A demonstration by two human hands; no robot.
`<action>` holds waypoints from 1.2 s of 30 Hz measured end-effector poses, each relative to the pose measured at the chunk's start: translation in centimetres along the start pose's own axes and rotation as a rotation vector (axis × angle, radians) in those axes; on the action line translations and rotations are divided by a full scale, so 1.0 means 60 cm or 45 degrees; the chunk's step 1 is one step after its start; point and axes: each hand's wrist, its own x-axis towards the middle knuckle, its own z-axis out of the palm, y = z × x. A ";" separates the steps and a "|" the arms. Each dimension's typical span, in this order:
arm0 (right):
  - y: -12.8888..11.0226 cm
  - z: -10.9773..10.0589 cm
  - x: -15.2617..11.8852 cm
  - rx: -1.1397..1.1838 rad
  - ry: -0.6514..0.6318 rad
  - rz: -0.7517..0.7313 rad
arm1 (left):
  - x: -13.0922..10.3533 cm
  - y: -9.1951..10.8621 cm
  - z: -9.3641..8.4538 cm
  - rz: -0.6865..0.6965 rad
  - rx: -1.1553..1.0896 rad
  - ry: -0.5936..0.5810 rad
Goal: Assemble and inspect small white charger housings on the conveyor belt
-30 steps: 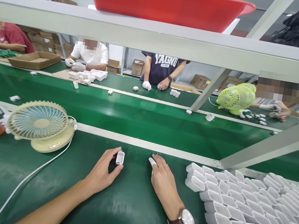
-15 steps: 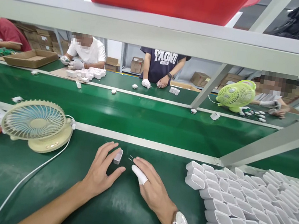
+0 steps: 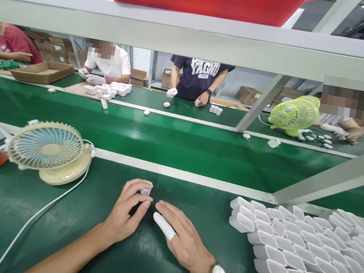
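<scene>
Left hand (image 3: 125,215) was curled and narrow, thumb and forefinger drawn nearly together, with a white shell (image 3: 146,191) showing between its upper fingers, above the bench (image 3: 145,272); whether the shell was gripped or merely steadied could not be determined. Right hand (image 3: 184,239) was palm down, fingers long and close together, their tips just beside the left fingertips; its thumb was out of view, so it could not be told whether anything was held. A dark sliver (image 3: 153,202) was noted where the two sets of fingertips met, too small to identify. Chief risk, in judgement: loss of the sliver, since it was slight and any slip in so tight a meeting point could let it fall on the dark bench, where it would be hard to find. Second, the shell was partly hidden by the fingers, so a nudge from a knuckle could turn or tip it unnoticed. Third, the white finger cover (image 3: 164,226) on the right hand could dull touch or slide if loose; its fit could not be judged. Lesser risks: a wide rightward swing could knock the massed shells (image 3: 308,260), and an elbow catching the cord (image 3: 29,222) could drag the fan (image 3: 48,151).
</scene>
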 end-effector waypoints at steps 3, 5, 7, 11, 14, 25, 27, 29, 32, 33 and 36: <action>0.002 0.004 -0.003 -0.031 0.035 -0.045 | 0.000 0.005 0.001 -0.022 -0.046 -0.015; 0.006 0.008 -0.005 -0.069 0.072 -0.088 | 0.000 0.006 0.002 -0.022 -0.069 -0.020; 0.009 0.014 -0.008 -0.116 0.117 -0.126 | -0.001 0.005 0.003 -0.013 -0.090 -0.014; 0.011 0.017 -0.010 -0.179 0.150 -0.151 | -0.001 0.000 0.001 0.007 -0.117 -0.019; 0.007 0.012 -0.005 -0.170 0.127 -0.165 | 0.000 0.001 0.000 0.004 -0.124 -0.023; 0.016 0.024 -0.017 -0.206 0.181 -0.127 | 0.002 -0.006 -0.005 -0.142 -0.056 0.141; 0.018 0.027 -0.020 -0.205 0.192 -0.113 | 0.003 -0.009 -0.007 -0.130 -0.023 0.144; 0.017 0.027 -0.019 -0.192 0.191 -0.122 | 0.004 -0.009 -0.008 -0.086 -0.002 0.120; 0.015 0.022 -0.015 -0.169 0.193 -0.136 | 0.003 -0.004 -0.004 0.001 0.012 0.070; 0.014 0.021 -0.013 -0.167 0.189 -0.136 | 0.003 -0.002 -0.002 0.029 0.017 0.061; 0.012 0.018 -0.011 -0.180 0.163 -0.131 | 0.003 0.005 0.002 0.083 0.035 0.056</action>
